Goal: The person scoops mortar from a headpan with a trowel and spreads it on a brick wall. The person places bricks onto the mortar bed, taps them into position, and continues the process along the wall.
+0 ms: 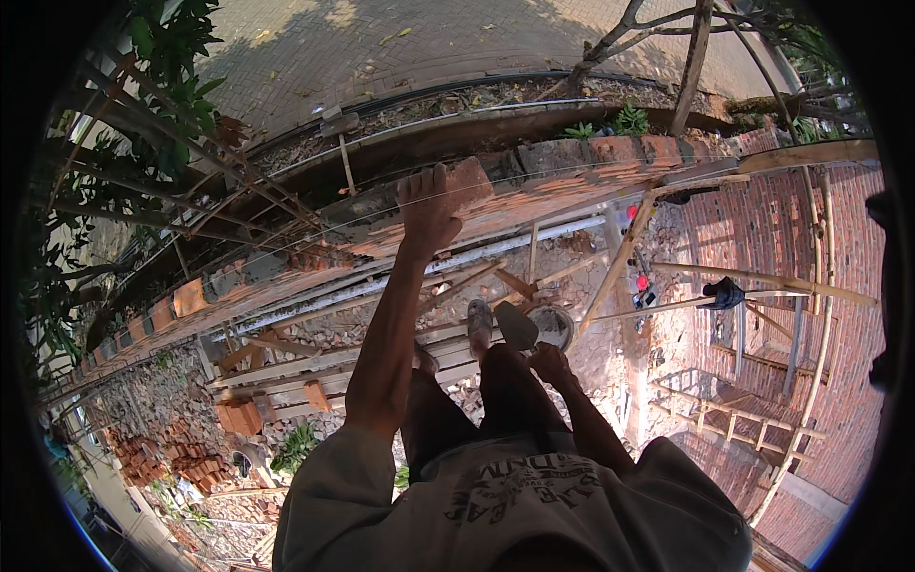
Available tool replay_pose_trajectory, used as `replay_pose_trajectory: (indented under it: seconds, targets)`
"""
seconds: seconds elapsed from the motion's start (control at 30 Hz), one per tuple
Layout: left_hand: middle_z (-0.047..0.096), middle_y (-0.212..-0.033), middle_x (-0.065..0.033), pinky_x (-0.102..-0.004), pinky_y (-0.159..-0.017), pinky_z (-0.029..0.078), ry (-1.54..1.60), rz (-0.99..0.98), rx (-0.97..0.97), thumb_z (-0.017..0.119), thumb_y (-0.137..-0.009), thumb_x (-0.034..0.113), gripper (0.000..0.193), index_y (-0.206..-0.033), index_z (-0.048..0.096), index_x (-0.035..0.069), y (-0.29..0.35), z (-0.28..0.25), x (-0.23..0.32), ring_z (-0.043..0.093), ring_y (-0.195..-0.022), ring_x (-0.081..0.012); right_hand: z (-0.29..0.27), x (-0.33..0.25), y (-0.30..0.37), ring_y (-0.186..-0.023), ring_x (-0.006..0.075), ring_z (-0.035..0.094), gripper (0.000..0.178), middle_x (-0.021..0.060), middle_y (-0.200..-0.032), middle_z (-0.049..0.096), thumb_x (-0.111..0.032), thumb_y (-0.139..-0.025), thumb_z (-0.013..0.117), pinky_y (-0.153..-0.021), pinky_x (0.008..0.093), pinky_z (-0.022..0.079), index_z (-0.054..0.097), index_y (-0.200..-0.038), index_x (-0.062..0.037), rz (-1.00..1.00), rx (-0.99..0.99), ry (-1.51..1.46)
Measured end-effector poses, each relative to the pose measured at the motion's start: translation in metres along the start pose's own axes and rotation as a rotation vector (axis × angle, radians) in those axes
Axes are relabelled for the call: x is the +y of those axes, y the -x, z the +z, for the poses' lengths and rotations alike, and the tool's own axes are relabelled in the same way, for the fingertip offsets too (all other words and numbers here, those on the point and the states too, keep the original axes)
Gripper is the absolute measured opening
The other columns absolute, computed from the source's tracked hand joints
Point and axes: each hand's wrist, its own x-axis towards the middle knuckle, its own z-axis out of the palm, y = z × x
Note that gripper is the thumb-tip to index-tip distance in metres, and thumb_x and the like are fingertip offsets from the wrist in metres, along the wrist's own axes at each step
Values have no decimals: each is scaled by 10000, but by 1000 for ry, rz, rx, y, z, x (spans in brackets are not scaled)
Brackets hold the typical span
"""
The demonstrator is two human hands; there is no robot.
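Note:
My left hand (429, 208) reaches out to the top of a brick wall (562, 186) and is closed on a reddish brick (468, 184) at its upper course. A thin string line runs along the wall top close to this brick. Lower down, near my right thigh, my right hand (550, 363) grips the handle of a trowel (516, 326), its grey blade pointing up and to the left. Just beyond the trowel stands a round bucket (570, 329) with grey mortar inside, partly hidden by the blade.
I stand on narrow scaffold planks (286, 378) high above rubble. Several loose bricks (238, 417) lie on the planks at left. Bamboo poles (620, 255) cross at right, with a dark cloth (722, 293) hung on one. Past the wall runs a paved road (381, 48); branches and leaves (157, 86) crowd the left.

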Motion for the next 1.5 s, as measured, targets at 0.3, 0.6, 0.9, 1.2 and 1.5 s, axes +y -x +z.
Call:
replay_pose_trajectory:
  seconds: [0.3, 0.6, 0.9, 1.2, 1.5]
  targets:
    - [483, -981, -117, -485, -794, 364, -123, 60, -39, 764, -510, 197, 744, -1172, 465, 38, -51, 50, 17, 496, -911, -305, 44, 100, 43, -489, 230, 648, 309, 153, -537, 614, -269, -740, 670, -481, 380, 526, 620, -682, 31, 208, -111, -233]
    - [452, -1176, -161, -547, -891, 348, -90, 83, -241, 803, -542, 158, 951, -1371, 350, 47, -58, 29, 15, 455, -1078, -352, 64, 87, 40, -540, 280, 622, 371, 161, -559, 588, -333, -717, 688, -509, 424, 473, 598, -644, 19, 199, -165, -371]
    - [387, -1374, -170, -595, -1113, 263, 60, 9, -275, 794, -581, 109, 993, -1440, 296, 79, -22, -7, -29, 377, -1294, -399, 68, 81, 12, -608, 277, 622, 193, 146, -620, 580, -241, -763, 678, -488, 407, 490, 626, -792, -58, 112, -51, -431]
    - [425, -1374, -182, -506, -1171, 231, 262, 24, -187, 670, -694, -12, 775, -1410, 390, 87, -11, -1, -34, 421, -1275, -400, 45, 75, 2, -682, 336, 622, 177, 189, -722, 592, -190, -789, 645, -538, 445, 483, 621, -874, -36, -229, 43, -123]
    - [424, -1347, -179, -489, -1119, 328, 154, -21, -236, 627, -702, -32, 766, -1418, 370, 58, -12, -5, -26, 423, -1245, -413, -62, -8, 4, -696, 453, 581, 336, 241, -734, 594, -221, -885, 605, -609, 531, 421, 478, -1085, 17, -263, 280, -413]
